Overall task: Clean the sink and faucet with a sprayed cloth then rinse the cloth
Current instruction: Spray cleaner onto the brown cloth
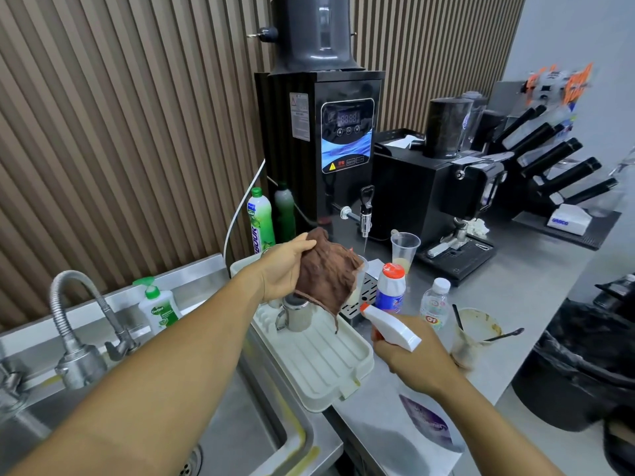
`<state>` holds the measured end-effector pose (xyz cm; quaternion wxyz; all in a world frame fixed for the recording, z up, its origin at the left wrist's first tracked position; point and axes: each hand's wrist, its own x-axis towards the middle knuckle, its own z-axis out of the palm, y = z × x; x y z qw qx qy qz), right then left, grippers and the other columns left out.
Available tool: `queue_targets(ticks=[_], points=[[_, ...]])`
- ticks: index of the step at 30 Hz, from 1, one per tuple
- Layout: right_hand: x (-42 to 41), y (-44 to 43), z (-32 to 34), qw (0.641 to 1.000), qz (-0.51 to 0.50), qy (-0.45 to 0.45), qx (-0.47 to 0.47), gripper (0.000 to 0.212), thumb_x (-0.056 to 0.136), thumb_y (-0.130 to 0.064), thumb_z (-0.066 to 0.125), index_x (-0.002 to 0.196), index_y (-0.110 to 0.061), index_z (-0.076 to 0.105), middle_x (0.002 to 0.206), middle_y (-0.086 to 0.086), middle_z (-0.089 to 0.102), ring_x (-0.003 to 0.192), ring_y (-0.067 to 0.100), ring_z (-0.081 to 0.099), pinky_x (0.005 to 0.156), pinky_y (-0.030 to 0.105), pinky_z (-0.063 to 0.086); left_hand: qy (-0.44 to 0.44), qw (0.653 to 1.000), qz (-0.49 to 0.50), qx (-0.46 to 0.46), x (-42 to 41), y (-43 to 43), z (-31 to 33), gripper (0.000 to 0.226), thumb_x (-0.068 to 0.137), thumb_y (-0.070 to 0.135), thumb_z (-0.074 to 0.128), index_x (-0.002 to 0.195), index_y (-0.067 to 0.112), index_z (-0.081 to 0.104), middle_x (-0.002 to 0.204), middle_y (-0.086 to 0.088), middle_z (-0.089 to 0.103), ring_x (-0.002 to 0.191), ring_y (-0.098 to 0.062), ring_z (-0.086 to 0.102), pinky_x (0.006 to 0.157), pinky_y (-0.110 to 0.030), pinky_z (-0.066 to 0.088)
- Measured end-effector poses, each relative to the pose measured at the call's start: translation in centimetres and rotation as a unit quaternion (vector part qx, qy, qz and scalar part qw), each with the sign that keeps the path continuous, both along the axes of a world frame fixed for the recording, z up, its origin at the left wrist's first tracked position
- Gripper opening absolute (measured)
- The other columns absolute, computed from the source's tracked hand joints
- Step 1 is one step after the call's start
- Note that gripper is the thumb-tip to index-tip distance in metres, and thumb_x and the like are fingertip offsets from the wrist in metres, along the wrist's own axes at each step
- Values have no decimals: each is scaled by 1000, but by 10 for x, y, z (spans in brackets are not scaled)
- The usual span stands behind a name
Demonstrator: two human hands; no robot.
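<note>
My left hand (287, 266) holds a crumpled brown cloth (328, 271) up above the white drying tray (323, 359). My right hand (414, 360) grips a white spray bottle (391, 326), its orange-tipped nozzle aimed at the cloth from just below and to the right of it. The steel sink (261, 431) lies at the lower left under my left forearm, its drain partly in view. The flexible metal faucet (74, 321) arches up at the left behind the basin.
A metal mug (297, 314) stands on the tray. Soap bottles (159, 307) (260, 219) line the sink's back. A black water boiler (326, 139), coffee machines, plastic cups (405, 249) (472, 334), a cleaner bottle (390, 290) and a water bottle (434, 302) crowd the counter. A black bin (580, 365) stands at right.
</note>
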<state>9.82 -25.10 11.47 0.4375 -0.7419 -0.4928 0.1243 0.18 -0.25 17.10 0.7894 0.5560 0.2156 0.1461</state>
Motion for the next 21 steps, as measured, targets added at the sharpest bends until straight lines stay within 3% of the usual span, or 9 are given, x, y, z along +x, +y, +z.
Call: queue_targets(ticks=[6, 10, 14, 21], points=[[1, 3, 4, 999, -36, 26, 21, 2, 71, -21, 57, 71, -20, 56, 64, 1, 57, 59, 23, 51, 58, 46, 50, 5, 1000, -6, 2, 1, -1, -2, 40, 109, 20, 37, 148, 19, 43, 140, -14, 61, 118, -29, 63, 96, -44, 53], [3, 9, 15, 996, -62, 38, 57, 5, 69, -18, 55, 66, -17, 51, 55, -4, 50, 54, 16, 43, 54, 36, 40, 23, 1000, -12, -4, 1, 0, -8, 51, 108, 22, 40, 157, 24, 29, 142, -9, 61, 127, -28, 60, 97, -44, 54], [2, 17, 22, 993, -88, 37, 69, 8, 73, -13, 59, 68, -10, 54, 62, 9, 55, 61, 35, 53, 58, 48, 47, 18, 1000, -23, 6, -1, -6, -9, 38, 109, 20, 37, 145, 20, 46, 143, -14, 58, 121, -29, 61, 102, -45, 50], [-13, 29, 22, 997, -49, 19, 64, 8, 69, -19, 55, 66, -13, 51, 61, 7, 53, 59, 30, 50, 57, 46, 46, 9, 1000, -27, -5, -4, -5, -7, 37, 109, 21, 38, 144, 22, 48, 137, -12, 63, 115, -26, 66, 95, -43, 55]])
